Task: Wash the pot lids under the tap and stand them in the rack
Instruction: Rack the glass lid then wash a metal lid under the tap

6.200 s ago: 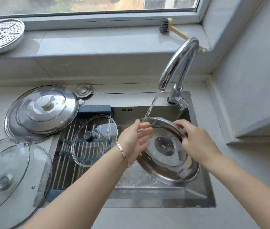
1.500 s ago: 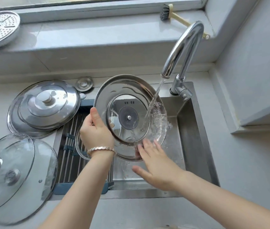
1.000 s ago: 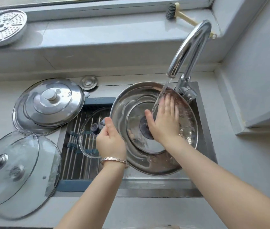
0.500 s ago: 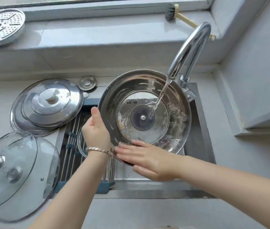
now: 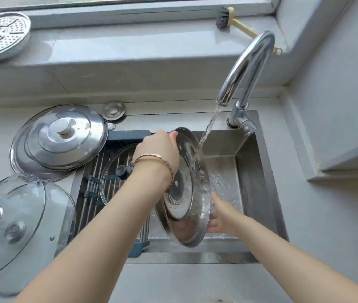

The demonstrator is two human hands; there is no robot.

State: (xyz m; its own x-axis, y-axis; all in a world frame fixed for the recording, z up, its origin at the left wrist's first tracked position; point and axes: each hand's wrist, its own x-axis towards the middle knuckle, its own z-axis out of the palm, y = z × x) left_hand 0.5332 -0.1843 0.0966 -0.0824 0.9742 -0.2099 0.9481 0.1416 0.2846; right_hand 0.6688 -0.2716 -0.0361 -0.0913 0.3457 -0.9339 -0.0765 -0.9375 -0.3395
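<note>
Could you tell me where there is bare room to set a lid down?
Bare: the counter between sink and right wall, and the sill between steamer plate and brush. Crowded: left of the sink, stacked steel lids and glass lids; a glass lid covers most of the rack.

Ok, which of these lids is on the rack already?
The small glass lid with the dark knob, lying on the rack bars. The steel one is held under the tap; the rest sit on the counter.
</note>
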